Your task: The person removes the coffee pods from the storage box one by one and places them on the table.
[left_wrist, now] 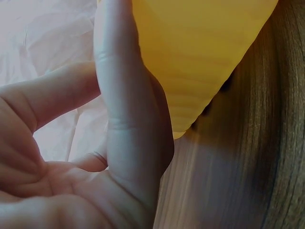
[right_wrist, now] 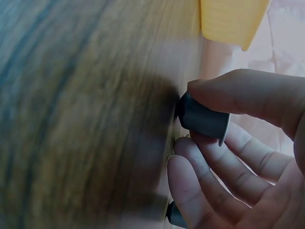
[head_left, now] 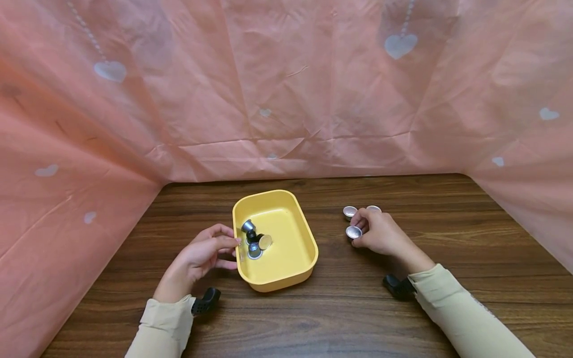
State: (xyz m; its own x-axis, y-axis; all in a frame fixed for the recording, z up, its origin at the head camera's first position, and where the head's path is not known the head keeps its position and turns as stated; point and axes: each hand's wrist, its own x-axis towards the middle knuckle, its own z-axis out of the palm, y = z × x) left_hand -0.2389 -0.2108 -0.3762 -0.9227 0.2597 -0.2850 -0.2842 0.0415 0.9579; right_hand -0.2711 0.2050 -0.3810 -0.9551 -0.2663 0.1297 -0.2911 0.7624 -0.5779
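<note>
My right hand (head_left: pixel 379 232) pinches a dark coffee capsule (right_wrist: pixel 205 118) by its side, between thumb and fingers. Its silver lid faces up in the head view, and its narrow end sits at or just above the table. Two more capsules are close by: one (head_left: pixel 350 213) beyond my fingertips, another (head_left: pixel 373 209) partly hidden behind the hand. My left hand (head_left: pixel 203 252) holds the left wall of a yellow container (head_left: pixel 309 233), one fingertip over the rim and other fingers outside. Several capsules (head_left: pixel 254 251) lie jumbled inside along its left side, one showing a gold lid (head_left: pixel 265 242).
A dark wood-grain table (head_left: pixel 340 308) carries everything. Pink cloth (head_left: pixel 286 109) with pale hearts hangs around its back and sides. Each wrist wears a black device (head_left: pixel 207 301) on its inner side.
</note>
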